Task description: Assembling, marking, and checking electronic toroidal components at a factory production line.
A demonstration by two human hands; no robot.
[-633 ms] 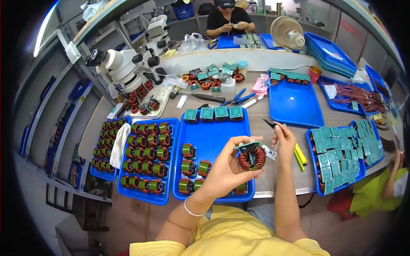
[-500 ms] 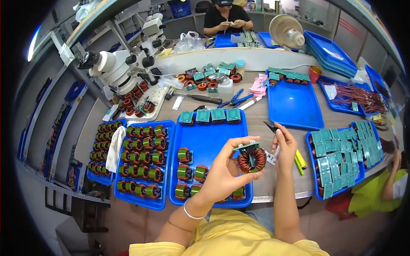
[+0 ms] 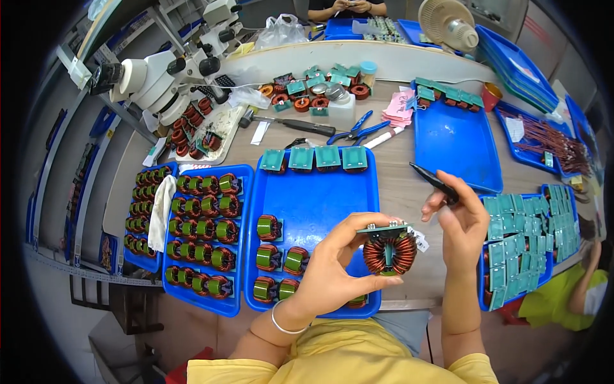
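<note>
Two hands on one copper coil, checking it before it goes down

Two hands meet just over the near edge of the middle blue tray (image 3: 320,192). The left hand (image 3: 332,269) pinches a copper-wound toroid coil (image 3: 389,251) between thumb and fingertips, its green base board turned up, held off the tray. The right hand (image 3: 462,221), just beside it, grips a black pen-like tool (image 3: 432,181) with its fingers curled, and its lower fingers touch a small white tag (image 3: 419,239) at the coil's right edge. This looks like the inspection or marking step; the next move probably calls for a steady left grip while the tool tip comes to the board.

Left of the left hand stand trays of green-taped coils (image 3: 204,237). Right of the right hand lies a tray of green square boards (image 3: 518,243). Beyond both hands, a stack of pink paper slips (image 3: 400,109) and a clear plastic bag (image 3: 281,31)
</note>
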